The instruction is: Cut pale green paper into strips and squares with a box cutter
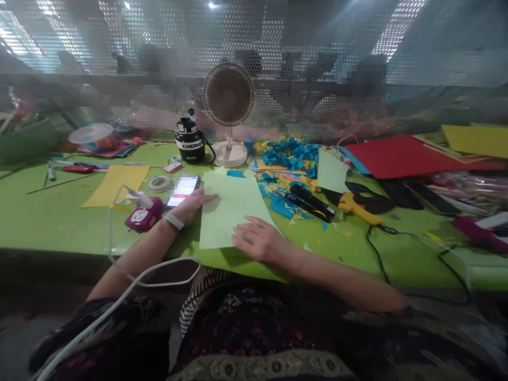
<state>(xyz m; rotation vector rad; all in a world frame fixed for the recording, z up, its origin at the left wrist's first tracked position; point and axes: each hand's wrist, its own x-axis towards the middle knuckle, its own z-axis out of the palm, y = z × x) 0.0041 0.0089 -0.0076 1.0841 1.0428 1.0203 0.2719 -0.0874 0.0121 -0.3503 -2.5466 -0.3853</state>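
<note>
A pale green paper sheet (230, 209) lies flat on the green table (51, 217) in front of me. My left hand (192, 205) rests with fingers stretched out on the sheet's left edge, next to a lit phone (182, 190). My right hand (257, 239) lies flat and open on the sheet's lower right corner, pressing it down. A white band sits on my left wrist.
A small fan (228, 108) and black jug (189, 140) stand at the back. Blue and yellow paper scraps (289, 153), a black tool (311, 202), yellow-handled scissors (359, 209), red paper (400, 156), yellow paper (117, 182), tape roll (159, 183) and a pink charger (143, 217) with white cable surround the sheet.
</note>
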